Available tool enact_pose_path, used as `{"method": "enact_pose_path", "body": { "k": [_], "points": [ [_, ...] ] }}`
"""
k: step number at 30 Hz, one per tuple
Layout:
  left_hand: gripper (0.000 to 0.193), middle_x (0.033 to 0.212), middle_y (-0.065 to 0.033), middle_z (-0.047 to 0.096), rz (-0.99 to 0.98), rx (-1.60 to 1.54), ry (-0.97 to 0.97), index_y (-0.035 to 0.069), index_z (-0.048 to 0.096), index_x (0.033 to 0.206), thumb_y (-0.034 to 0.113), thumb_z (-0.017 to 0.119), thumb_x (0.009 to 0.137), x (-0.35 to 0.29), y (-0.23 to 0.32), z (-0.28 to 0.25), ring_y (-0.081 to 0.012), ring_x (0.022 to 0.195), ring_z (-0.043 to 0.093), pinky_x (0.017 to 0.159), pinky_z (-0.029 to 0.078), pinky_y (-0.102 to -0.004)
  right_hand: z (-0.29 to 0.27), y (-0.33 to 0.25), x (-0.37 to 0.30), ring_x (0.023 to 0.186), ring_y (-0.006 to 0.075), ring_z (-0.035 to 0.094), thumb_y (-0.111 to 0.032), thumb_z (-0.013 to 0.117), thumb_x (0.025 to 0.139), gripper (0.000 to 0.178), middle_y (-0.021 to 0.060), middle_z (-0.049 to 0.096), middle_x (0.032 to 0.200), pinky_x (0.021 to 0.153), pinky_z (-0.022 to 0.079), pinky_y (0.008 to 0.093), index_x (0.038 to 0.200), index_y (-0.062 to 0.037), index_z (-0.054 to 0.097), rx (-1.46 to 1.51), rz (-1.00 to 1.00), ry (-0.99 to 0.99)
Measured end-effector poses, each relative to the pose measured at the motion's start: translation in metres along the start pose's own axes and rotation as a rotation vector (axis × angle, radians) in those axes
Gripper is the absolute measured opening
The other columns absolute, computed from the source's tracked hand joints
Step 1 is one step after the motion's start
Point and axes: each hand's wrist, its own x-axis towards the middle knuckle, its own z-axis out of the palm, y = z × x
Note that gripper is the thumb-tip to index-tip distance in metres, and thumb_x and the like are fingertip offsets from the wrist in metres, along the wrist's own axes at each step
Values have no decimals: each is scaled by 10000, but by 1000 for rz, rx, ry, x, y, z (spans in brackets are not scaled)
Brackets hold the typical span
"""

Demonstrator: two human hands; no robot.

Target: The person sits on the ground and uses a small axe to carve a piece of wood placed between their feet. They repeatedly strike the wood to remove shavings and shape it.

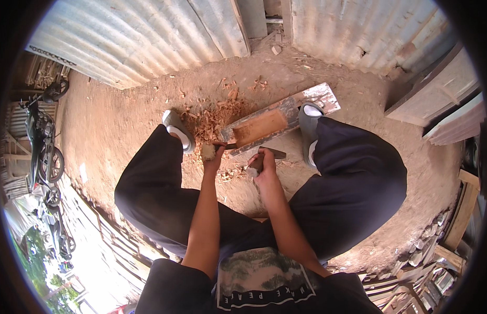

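Between my feet lies a thick weathered wooden board, slanting away to the right, with a long rectangular hollow of fresh brown wood cut into it. My left hand is closed around a chisel; its pale, frayed handle end sticks out on the left and its dark blade points at the near left end of the hollow. Closer to me, my right hand grips a dark, bar-shaped tool, whose exact kind I cannot make out. That tool sits just off the board's near edge.
Curled wood shavings are heaped left of the board on the dirt floor. My shoes flank the board. Corrugated metal sheets stand ahead, wooden panels at the right, a motorcycle at the left, scrap wood near right.
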Motion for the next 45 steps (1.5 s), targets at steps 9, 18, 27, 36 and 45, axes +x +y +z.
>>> {"method": "enact_pose_path", "body": {
  "k": [9, 18, 27, 36, 45],
  "points": [
    [245, 816, -139, 722, 358, 835, 400, 33, 710, 910, 158, 802, 720, -8, 25, 1, -329, 795, 711, 702, 551, -375, -2, -8, -2, 523, 150, 501, -146, 599, 861, 157, 27, 505, 623, 474, 491, 282, 778, -95, 476, -81, -18, -47],
    [312, 1050, -216, 704, 176, 509, -87, 3, 693, 988, 150, 764, 722, 23, 69, 123, -354, 938, 705, 784, 552, -411, 38, -21, -120, 529, 137, 494, -201, 644, 912, 155, 37, 536, 697, 517, 450, 289, 918, -98, 529, -421, -220, -311],
    [1186, 1626, -224, 214, 335, 955, -449, 67, 223, 1567, 299, 894, 617, 56, 52, 221, -390, 1097, 660, 820, 586, -449, 82, -116, -358, 445, 81, 393, -255, 446, 1032, 407, 12, 460, 733, 374, 377, 247, 1367, -36, 522, -593, -399, -702],
    [1458, 1608, -291, 187, 233, 1163, -496, -15, 67, 1570, 300, 976, 475, 95, 24, 233, -402, 1235, 590, 891, 579, -416, 92, -195, -388, 462, 65, 417, -182, 457, 1035, 462, 40, 448, 771, 363, 405, 215, 1412, 75, 381, -558, -563, -761],
    [1431, 1609, -280, 196, 221, 1164, -656, 36, 52, 1582, 182, 948, 476, 71, 29, 214, -399, 1070, 676, 796, 592, -434, 84, -210, -372, 554, 129, 518, -132, 404, 1051, 539, 117, 446, 878, 439, 494, 241, 1459, 149, 192, -245, -376, -1027]
  ]
}}
